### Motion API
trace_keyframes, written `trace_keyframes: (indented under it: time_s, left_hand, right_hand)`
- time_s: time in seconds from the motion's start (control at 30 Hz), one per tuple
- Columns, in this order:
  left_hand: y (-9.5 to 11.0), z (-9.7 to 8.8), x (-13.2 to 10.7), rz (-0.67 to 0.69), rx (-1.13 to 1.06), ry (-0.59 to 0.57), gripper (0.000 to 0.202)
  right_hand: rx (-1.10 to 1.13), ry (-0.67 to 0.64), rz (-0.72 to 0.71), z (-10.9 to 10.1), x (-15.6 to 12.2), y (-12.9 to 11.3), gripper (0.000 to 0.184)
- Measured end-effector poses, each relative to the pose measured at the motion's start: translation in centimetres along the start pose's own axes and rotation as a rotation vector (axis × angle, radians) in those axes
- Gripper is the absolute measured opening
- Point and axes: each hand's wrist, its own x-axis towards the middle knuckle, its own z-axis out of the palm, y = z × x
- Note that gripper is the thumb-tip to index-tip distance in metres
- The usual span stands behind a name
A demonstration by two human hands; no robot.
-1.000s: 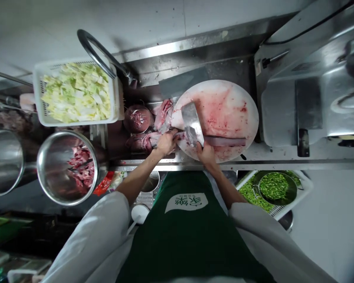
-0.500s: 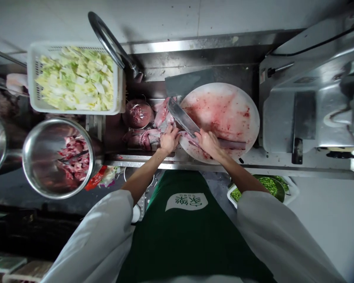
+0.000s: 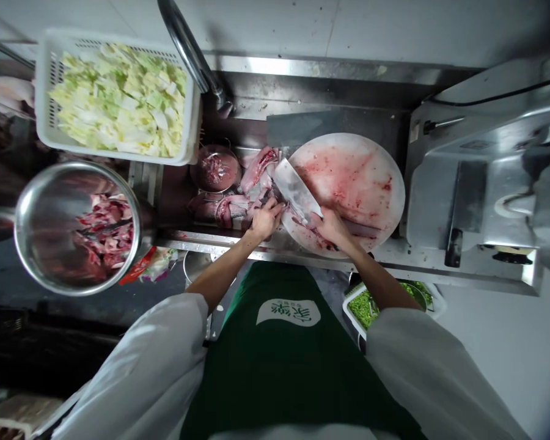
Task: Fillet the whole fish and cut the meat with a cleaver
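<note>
My right hand (image 3: 330, 227) grips a cleaver (image 3: 297, 190) near the left edge of the round white chopping board (image 3: 348, 165). The broad blade points up and to the left, its flat side turned towards me. My left hand (image 3: 266, 219) closes on a piece of raw fish at the board's left rim; the fingers partly hide it. A dark, narrow strip of fish (image 3: 360, 228) lies on the board to the right of my right hand. More split raw fish (image 3: 260, 168) lies left of the board, above and beside my left hand. Blood smears the board.
A white basket of chopped cabbage (image 3: 119, 104) stands at upper left under a curved tap (image 3: 187, 46). Below it is a steel bowl of cut pieces (image 3: 105, 235). A small bowl (image 3: 216, 168) sits in the sink. Another cleaver (image 3: 467, 201) lies on the steel machine at right.
The cleaver's blade has turned so more of its flat face shows, and it sits slightly lower and to the right. Both hands have shifted slightly right. The view has also shifted.
</note>
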Motion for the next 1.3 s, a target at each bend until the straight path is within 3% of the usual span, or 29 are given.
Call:
trace_keyframes:
  time_s: [0.1,0.17,0.37,0.47,0.57,0.67,0.77,0.97,1.13,1.3]
  left_hand:
    - [0.3,0.0,-0.1,0.007,-0.032,0.026,0.033]
    - [0.6,0.1,0.1,-0.037,-0.085,0.087,0.031]
    - [0.6,0.8,0.5,-0.077,-0.179,0.206,0.028]
    - [0.2,1.2,-0.4,-0.037,-0.184,0.195,0.029]
    - [-0.6,1.4,-2.0,-0.013,-0.179,0.126,0.027]
    - [-1.8,1.6,-3.6,0.025,-0.189,0.085,0.028]
    - [-2.6,1.8,-4.3,0.028,-0.235,0.138,0.031]
    - [-2.8,2.7,-4.1,-0.033,-0.332,0.310,0.038]
    - [-2.7,3.3,-4.3,0.005,-0.369,0.368,0.042]
    - [-2.3,2.9,-3.8,-0.058,-0.339,0.345,0.039]
  right_hand:
    - [0.140,0.024,-0.006,0.5,3.2,-1.3,0.036]
    - [0.195,0.009,0.000,1.0,2.8,-0.7,0.037]
    - [0.206,-0.052,0.014,1.9,-6.0,5.4,0.026]
    - [0.259,-0.081,0.001,2.0,-7.7,6.2,0.027]
    - [0.315,-0.097,0.028,2.7,-6.2,4.4,0.031]
    - [0.326,-0.027,0.079,3.7,-3.9,1.8,0.032]
    - [0.237,0.049,0.083,4.0,-2.9,0.1,0.035]
    - [-0.079,0.019,0.107,1.7,-3.4,-2.5,0.043]
    - [-0.114,0.079,0.038,1.4,-1.0,-6.0,0.045]
    - [-0.113,0.050,0.030,2.0,0.4,-5.6,0.044]
